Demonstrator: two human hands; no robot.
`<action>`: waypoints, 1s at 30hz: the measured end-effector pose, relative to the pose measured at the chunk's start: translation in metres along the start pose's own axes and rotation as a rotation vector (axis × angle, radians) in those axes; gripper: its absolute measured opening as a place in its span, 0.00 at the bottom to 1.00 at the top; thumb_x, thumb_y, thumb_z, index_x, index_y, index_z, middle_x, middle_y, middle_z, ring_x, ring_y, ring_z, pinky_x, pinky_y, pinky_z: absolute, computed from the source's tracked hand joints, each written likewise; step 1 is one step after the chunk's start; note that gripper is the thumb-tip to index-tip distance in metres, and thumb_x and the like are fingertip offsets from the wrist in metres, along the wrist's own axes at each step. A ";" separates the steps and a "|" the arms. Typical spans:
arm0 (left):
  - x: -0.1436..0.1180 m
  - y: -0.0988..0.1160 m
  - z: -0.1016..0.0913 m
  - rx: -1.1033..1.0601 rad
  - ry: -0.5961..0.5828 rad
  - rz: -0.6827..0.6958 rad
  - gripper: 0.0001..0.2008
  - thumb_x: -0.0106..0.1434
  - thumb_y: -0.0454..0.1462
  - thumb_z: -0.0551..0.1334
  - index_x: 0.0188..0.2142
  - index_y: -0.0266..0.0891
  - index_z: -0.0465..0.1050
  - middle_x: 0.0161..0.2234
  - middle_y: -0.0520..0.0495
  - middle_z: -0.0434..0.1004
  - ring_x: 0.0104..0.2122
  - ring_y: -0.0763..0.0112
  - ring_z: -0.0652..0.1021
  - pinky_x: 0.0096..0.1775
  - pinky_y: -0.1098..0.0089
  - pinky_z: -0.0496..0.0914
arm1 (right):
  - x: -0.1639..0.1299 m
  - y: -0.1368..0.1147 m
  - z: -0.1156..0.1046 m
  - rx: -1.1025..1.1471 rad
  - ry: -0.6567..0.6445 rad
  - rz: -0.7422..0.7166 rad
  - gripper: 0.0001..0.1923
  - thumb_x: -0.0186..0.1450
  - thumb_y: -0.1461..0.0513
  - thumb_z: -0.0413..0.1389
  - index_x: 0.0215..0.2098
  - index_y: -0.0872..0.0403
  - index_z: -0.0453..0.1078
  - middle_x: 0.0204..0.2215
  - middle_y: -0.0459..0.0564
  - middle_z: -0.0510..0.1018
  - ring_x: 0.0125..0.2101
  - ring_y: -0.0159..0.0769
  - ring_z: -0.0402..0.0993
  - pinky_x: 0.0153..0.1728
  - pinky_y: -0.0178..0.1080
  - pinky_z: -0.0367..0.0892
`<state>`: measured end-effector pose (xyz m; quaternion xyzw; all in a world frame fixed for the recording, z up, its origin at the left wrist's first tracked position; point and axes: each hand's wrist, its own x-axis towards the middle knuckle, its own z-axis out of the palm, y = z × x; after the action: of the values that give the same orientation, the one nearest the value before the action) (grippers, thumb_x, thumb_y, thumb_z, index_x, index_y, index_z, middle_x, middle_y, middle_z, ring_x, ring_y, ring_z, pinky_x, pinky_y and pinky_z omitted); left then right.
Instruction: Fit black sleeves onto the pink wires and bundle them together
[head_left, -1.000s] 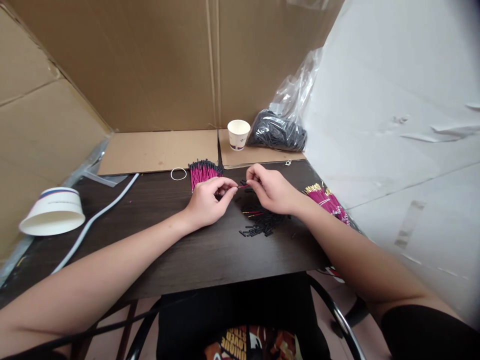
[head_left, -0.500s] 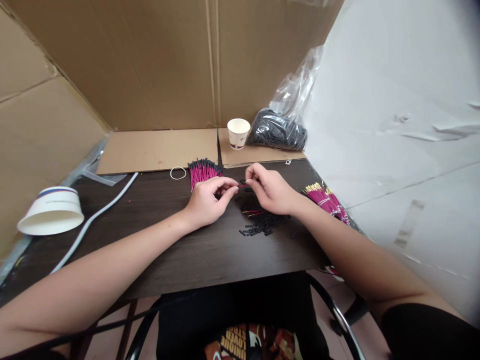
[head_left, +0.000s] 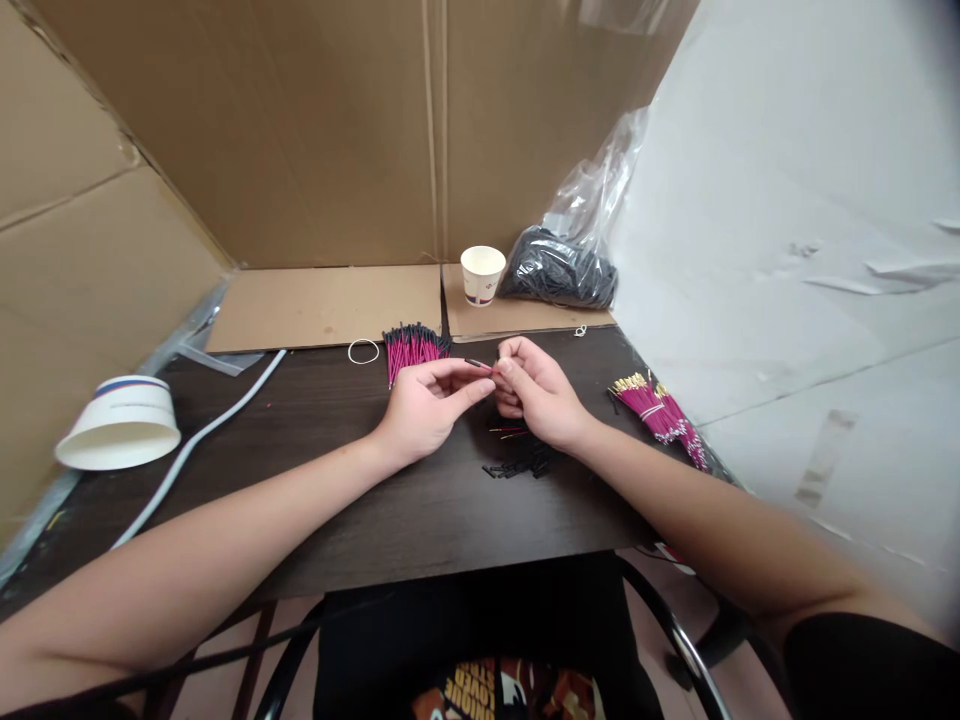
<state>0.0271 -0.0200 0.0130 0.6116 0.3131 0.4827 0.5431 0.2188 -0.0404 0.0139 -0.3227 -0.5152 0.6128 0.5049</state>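
Note:
My left hand is closed in a pinch at one short pink wire. A black sleeve covers its left end, lying along the left fingertips. Thumb and fingers of my right hand pinch the wire's other end, and a small dark bit shows at those fingertips. Under the right hand lie loose black sleeves and a few red wires with bare gold tips. Just behind the left hand is a bundle of pink wires with black sleeved ends.
Tied pink wires with gold tips lie at the right. A paper cup and a clear bag of black sleeves stand at the back. At left are a tipped paper cup, a grey cable and a white rubber band.
My hands have come closer together, and the right fingers have curled in. A black-sleeved wire end now shows at the left fingertips. The whole view has shifted slightly.

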 end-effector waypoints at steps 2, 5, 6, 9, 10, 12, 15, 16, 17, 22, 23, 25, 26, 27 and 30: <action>0.000 0.001 0.001 0.009 0.000 -0.005 0.13 0.62 0.45 0.81 0.40 0.40 0.89 0.42 0.42 0.91 0.44 0.58 0.89 0.55 0.53 0.84 | -0.002 0.002 0.005 0.030 0.005 0.021 0.28 0.71 0.40 0.68 0.42 0.45 0.58 0.26 0.35 0.58 0.23 0.29 0.51 0.22 0.32 0.51; 0.001 0.001 0.001 0.036 0.010 -0.003 0.15 0.61 0.48 0.81 0.38 0.40 0.89 0.42 0.42 0.91 0.44 0.56 0.89 0.54 0.52 0.84 | -0.004 0.004 0.008 0.054 -0.004 0.033 0.29 0.70 0.39 0.68 0.42 0.45 0.58 0.25 0.35 0.58 0.23 0.29 0.51 0.23 0.32 0.52; 0.001 0.002 0.001 0.041 0.012 -0.002 0.16 0.61 0.49 0.81 0.38 0.40 0.89 0.41 0.42 0.91 0.44 0.56 0.89 0.54 0.52 0.84 | -0.004 0.004 0.008 0.058 -0.007 0.035 0.29 0.70 0.39 0.69 0.42 0.45 0.58 0.25 0.35 0.58 0.23 0.29 0.51 0.23 0.32 0.53; 0.003 0.003 0.000 0.033 0.014 -0.009 0.17 0.61 0.49 0.81 0.38 0.40 0.87 0.41 0.43 0.91 0.43 0.58 0.88 0.53 0.54 0.84 | -0.003 0.005 0.007 0.051 -0.019 0.038 0.29 0.69 0.39 0.69 0.42 0.46 0.59 0.25 0.35 0.59 0.23 0.29 0.53 0.24 0.33 0.55; 0.003 0.003 -0.001 0.024 0.017 -0.018 0.17 0.61 0.49 0.81 0.38 0.39 0.87 0.41 0.43 0.90 0.42 0.59 0.88 0.51 0.55 0.84 | -0.003 0.006 0.006 0.033 -0.016 0.031 0.29 0.70 0.39 0.68 0.42 0.46 0.59 0.26 0.35 0.61 0.23 0.29 0.55 0.24 0.33 0.57; 0.004 0.005 -0.003 0.015 0.034 -0.039 0.15 0.62 0.47 0.80 0.38 0.39 0.85 0.39 0.43 0.90 0.40 0.61 0.87 0.47 0.59 0.84 | -0.001 0.006 0.003 -0.033 0.007 -0.005 0.28 0.71 0.39 0.67 0.41 0.47 0.60 0.29 0.38 0.67 0.25 0.29 0.61 0.27 0.35 0.62; 0.005 0.006 -0.007 0.021 0.064 -0.067 0.13 0.64 0.44 0.78 0.37 0.37 0.82 0.39 0.43 0.89 0.36 0.65 0.86 0.42 0.62 0.83 | 0.003 0.007 -0.005 -0.160 0.077 -0.103 0.27 0.72 0.39 0.65 0.41 0.49 0.63 0.36 0.44 0.75 0.29 0.31 0.67 0.33 0.38 0.68; 0.006 0.006 -0.009 0.014 0.067 -0.076 0.13 0.64 0.43 0.78 0.37 0.37 0.81 0.40 0.41 0.89 0.36 0.65 0.86 0.42 0.61 0.83 | 0.005 0.007 -0.007 -0.188 0.099 -0.134 0.26 0.73 0.39 0.65 0.40 0.49 0.63 0.38 0.45 0.76 0.30 0.30 0.67 0.34 0.38 0.68; 0.006 0.006 -0.010 0.001 0.068 -0.085 0.13 0.65 0.43 0.77 0.36 0.37 0.79 0.40 0.40 0.90 0.36 0.64 0.87 0.43 0.61 0.84 | 0.007 0.007 -0.010 -0.205 0.121 -0.160 0.26 0.73 0.39 0.65 0.40 0.49 0.64 0.39 0.46 0.76 0.30 0.30 0.67 0.34 0.39 0.68; 0.009 0.004 -0.013 0.013 0.070 -0.126 0.13 0.64 0.41 0.77 0.35 0.37 0.76 0.34 0.39 0.89 0.32 0.61 0.88 0.37 0.60 0.85 | 0.013 0.006 -0.018 -0.240 0.227 -0.233 0.22 0.73 0.44 0.66 0.40 0.49 0.64 0.33 0.43 0.72 0.28 0.30 0.66 0.31 0.39 0.65; 0.010 0.004 -0.014 0.041 0.084 -0.126 0.12 0.64 0.41 0.77 0.35 0.37 0.77 0.32 0.40 0.88 0.29 0.62 0.87 0.35 0.62 0.84 | 0.013 0.005 -0.018 -0.246 0.241 -0.237 0.21 0.73 0.45 0.66 0.40 0.49 0.64 0.32 0.43 0.72 0.28 0.31 0.66 0.31 0.39 0.65; 0.013 0.004 -0.018 0.112 0.119 -0.121 0.12 0.64 0.41 0.76 0.36 0.36 0.80 0.29 0.41 0.87 0.26 0.64 0.85 0.31 0.64 0.82 | 0.013 0.004 -0.018 -0.259 0.258 -0.240 0.19 0.72 0.48 0.66 0.40 0.49 0.64 0.32 0.44 0.73 0.28 0.31 0.66 0.31 0.40 0.65; 0.014 0.005 -0.020 0.161 0.141 -0.110 0.11 0.64 0.41 0.76 0.36 0.36 0.81 0.29 0.41 0.87 0.25 0.64 0.85 0.30 0.64 0.81 | 0.013 0.003 -0.018 -0.267 0.265 -0.242 0.18 0.72 0.49 0.66 0.40 0.49 0.65 0.33 0.44 0.73 0.28 0.31 0.66 0.30 0.40 0.65; 0.016 0.006 -0.023 0.223 0.161 -0.093 0.11 0.64 0.42 0.75 0.36 0.36 0.82 0.28 0.42 0.87 0.25 0.64 0.84 0.29 0.64 0.81 | 0.013 0.003 -0.017 -0.278 0.269 -0.243 0.17 0.71 0.50 0.66 0.39 0.49 0.65 0.34 0.45 0.74 0.28 0.31 0.66 0.31 0.40 0.65; 0.021 0.009 -0.032 0.518 0.258 0.046 0.08 0.65 0.40 0.73 0.32 0.38 0.83 0.27 0.44 0.86 0.25 0.65 0.82 0.31 0.64 0.79 | 0.012 0.002 -0.017 -0.330 0.264 -0.239 0.14 0.69 0.52 0.65 0.39 0.49 0.66 0.35 0.46 0.75 0.30 0.32 0.67 0.32 0.40 0.66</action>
<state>0.0028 0.0084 0.0253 0.6705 0.4784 0.4724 0.3135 0.2303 -0.0236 0.0091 -0.4150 -0.5721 0.4089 0.5773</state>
